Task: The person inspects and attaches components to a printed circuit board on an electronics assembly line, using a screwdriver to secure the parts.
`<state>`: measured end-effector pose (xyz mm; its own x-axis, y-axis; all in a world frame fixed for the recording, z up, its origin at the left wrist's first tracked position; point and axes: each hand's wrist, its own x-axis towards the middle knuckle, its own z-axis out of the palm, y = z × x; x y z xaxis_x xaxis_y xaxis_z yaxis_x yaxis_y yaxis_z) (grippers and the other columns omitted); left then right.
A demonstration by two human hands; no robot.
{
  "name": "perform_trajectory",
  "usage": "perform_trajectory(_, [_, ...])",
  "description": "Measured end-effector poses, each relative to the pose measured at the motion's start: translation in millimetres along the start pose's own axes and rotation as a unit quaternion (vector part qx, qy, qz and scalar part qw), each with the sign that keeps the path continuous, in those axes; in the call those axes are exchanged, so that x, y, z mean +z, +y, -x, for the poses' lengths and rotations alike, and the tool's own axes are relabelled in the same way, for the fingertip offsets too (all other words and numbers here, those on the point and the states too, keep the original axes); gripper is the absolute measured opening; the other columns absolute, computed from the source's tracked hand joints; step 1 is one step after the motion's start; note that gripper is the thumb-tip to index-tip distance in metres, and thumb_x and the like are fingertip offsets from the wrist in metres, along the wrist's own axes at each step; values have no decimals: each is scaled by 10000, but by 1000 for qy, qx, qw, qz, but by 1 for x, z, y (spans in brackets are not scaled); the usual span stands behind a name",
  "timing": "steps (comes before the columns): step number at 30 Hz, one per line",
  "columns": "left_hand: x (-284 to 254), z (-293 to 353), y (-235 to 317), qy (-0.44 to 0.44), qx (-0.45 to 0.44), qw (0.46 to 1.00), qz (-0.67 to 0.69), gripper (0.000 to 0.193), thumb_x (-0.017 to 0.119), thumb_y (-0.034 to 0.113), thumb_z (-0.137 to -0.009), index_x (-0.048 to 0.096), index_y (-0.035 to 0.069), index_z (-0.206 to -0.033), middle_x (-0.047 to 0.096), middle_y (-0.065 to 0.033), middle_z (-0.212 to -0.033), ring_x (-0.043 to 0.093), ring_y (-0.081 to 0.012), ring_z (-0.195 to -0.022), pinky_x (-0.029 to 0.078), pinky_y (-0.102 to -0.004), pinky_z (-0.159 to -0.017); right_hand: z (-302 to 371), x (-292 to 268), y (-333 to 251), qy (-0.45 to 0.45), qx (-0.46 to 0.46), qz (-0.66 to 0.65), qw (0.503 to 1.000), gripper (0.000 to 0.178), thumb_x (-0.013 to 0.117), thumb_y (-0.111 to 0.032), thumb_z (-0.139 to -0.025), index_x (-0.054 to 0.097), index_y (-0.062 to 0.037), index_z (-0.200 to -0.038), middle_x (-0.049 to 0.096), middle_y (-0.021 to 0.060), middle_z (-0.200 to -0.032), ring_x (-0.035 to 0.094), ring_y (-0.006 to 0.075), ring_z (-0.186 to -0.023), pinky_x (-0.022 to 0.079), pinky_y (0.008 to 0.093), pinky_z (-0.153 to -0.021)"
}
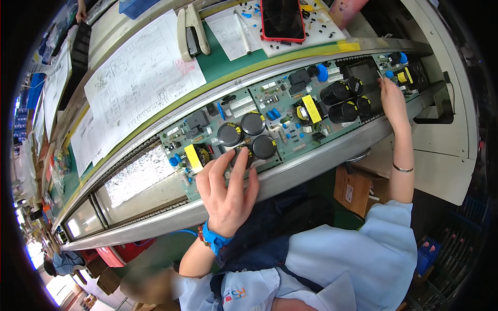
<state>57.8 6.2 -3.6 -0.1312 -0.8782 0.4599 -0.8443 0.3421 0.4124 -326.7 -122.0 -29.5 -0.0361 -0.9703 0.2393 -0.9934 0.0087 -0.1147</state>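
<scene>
My left hand [225, 193] has its fingers spread, with the tips on one of several black cylindrical capacitors [264, 147] on the left green circuit board [270, 164]. A yellow-labelled transformer [195, 157] sits beside those fingers. Next to it on the conveyor lies a middle circuit board [298, 146], with more black capacitors and a yellow-topped transformer [312, 109]. My right hand [394, 102] is closed at the near left corner of a third circuit board [383, 62], farther right. Its fingertips are partly hidden, so the exact grip is hard to see.
Metal conveyor rails [306, 162] run along both sides of the boards. Behind them lie printed drawings [140, 78], a cream stapler-like tool [193, 33], a white pen [241, 31] and a red-cased phone [282, 20] among loose small parts. A cardboard box [353, 191] stands below the rail.
</scene>
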Motion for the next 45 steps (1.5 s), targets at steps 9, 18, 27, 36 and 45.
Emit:
perform_trajectory(9, [-3,10,-3,24,42,998,30,400,654,-11,-616,628,64,-1008,541,-93,-1042,508,-251,-864,413,-343,-749,-35,11,85,-13,10,104,994,172,452,-115,-874,549,18,-824,588,248,-782,571,404,-778,445,493,-655])
perform_trajectory(18, [-8,25,-9,11,36,998,53,379,592,-75,-630,606,54,-986,543,-115,-1039,517,-285,-897,422,-363,-772,-65,21,161,-49,81,129,987,226,414,-137,-864,579,11,-910,597,239,-907,561,401,-878,441,488,-750])
perform_trajectory(27, [-13,26,-14,9,33,997,67,373,581,-92,-624,606,48,-969,548,-119,-1020,521,-286,-879,425,-360,-759,-76,20,191,-63,134,165,975,233,409,-130,-856,574,16,-934,603,230,-923,567,388,-888,451,458,-764])
perform_trajectory(36, [-15,26,-19,17,57,994,95,388,562,-115,-605,605,47,-955,552,-120,-994,531,-278,-834,434,-361,-725,-41,-26,-10,-325,179,-366,854,252,428,-164,-925,556,-30,-1094,566,-17,-883,522,61,-801,423,197,-707])
perform_trajectory(45, [-16,35,-27,38,76,991,106,417,621,-32,-548,627,42,-958,568,-112,-994,549,-255,-789,443,-343,-674,-46,-19,1,-405,122,-407,810,233,446,-126,-912,565,3,-1066,587,-12,-932,528,54,-835,440,208,-712])
